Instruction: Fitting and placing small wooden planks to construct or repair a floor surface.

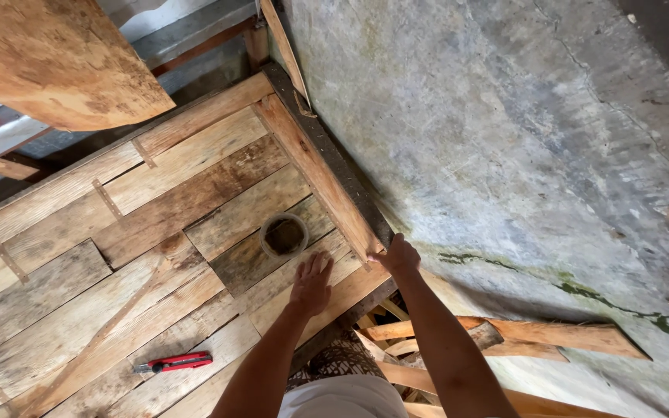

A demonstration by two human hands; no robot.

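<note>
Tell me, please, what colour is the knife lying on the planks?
The knife is red with a black tip, seen in the head view.

A grey concrete floor is filling the right side of the view, and it is showing cracks, pale scratches and some green stains. Daylight is falling softly on it. Rough offcuts of wood are lying on the floor near the lower edge. At the upper left, a wide brown wooden slab is hanging over a grey metal sheet.
</note>
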